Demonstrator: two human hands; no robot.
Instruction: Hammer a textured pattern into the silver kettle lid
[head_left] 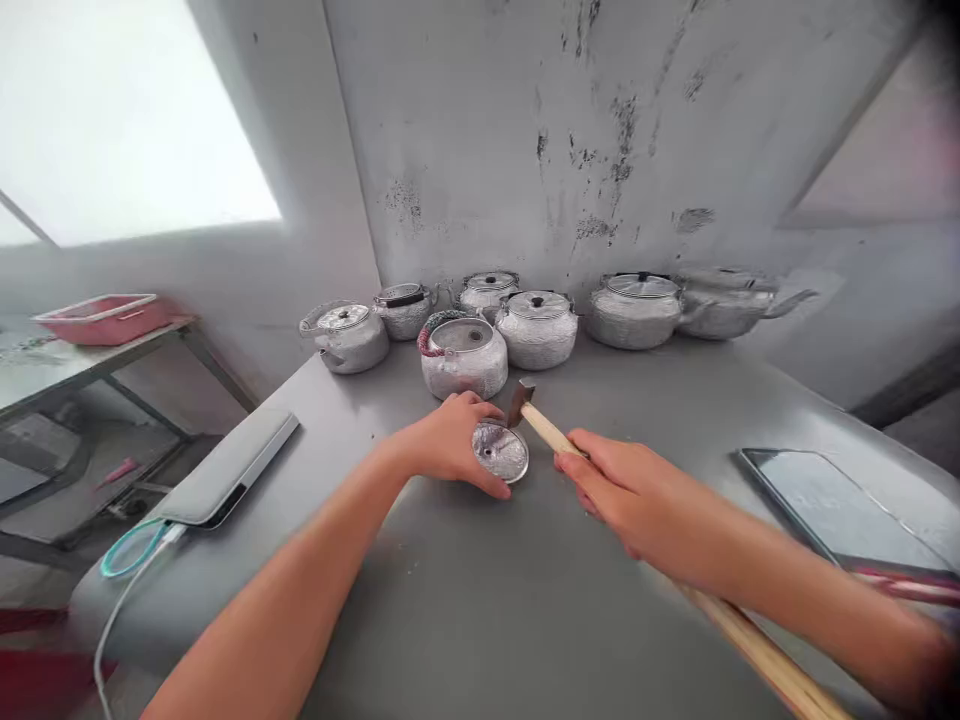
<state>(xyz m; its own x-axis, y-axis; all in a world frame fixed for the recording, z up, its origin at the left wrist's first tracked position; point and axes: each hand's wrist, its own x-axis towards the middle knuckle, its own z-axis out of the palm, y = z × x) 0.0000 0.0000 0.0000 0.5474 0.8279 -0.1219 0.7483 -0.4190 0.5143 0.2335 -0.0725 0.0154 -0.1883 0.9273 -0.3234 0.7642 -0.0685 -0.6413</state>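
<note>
In the head view, the left hand [459, 440] curls round a small dimpled metal lid [504, 455] from its 9 o'clock side, thumb at the 6 o'clock rim and the other fingers towards 12, so the grip is fairly narrow and closed on the lid. The right hand [615, 482] has its fingers wrapped tightly round the wooden handle of a hammer [546, 428].

The lid is near the middle of the surface [465, 610], at about 5 o'clock from an open kettle [469, 378] with a wrapped handle. Whether it rests flat or is slightly raised I cannot tell. It is round, so it has no clear long axis; its top face looks up, with a dark hole near the centre and no knob visible. The hammer's long axis runs from between 10 and 11 o'clock at the head to between 4 and 5 at the butt, and the head sits by the lid's 1 o'clock rim; contact cannot be made out.

The work looks partway along, by my judgement: the lid is off and its face is well dimpled, while the kettle stands uncovered. A lidded kettle [538, 335] beside it, towards 2 o'clock, shows a finished-looking top with a dark knob.
</note>
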